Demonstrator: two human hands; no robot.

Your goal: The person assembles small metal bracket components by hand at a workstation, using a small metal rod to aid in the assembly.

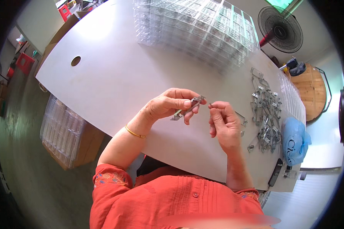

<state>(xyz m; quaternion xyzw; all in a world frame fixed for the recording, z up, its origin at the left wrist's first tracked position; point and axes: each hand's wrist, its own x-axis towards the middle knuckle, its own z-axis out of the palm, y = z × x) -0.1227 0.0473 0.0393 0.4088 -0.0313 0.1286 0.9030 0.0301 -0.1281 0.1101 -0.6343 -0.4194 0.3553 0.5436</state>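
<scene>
Metal bracket (196, 102), narrow and bare grey, sits in the left hand (167, 104), clamped between thumb and fingers above the white table (103, 84). The right hand (223, 123) is just beside its upper end, thumb and forefinger pinched together on a tiny piece (210, 105) – too small to tell what it is. The bracket should prove light and stiff, though its slim bars could bend under a hard squeeze and its smooth faces might slip; the long sides look like the best hold, leaving the end fittings free. Similar metal parts lie in a tangled pile (269, 118) to the right, thin bars and bent plates crossing – likely to snag on one another. The table is smooth and flat, the stacked trays (195, 30) are clear moulded plastic, and the blue bag (294, 139) is soft, crumpled film
</scene>
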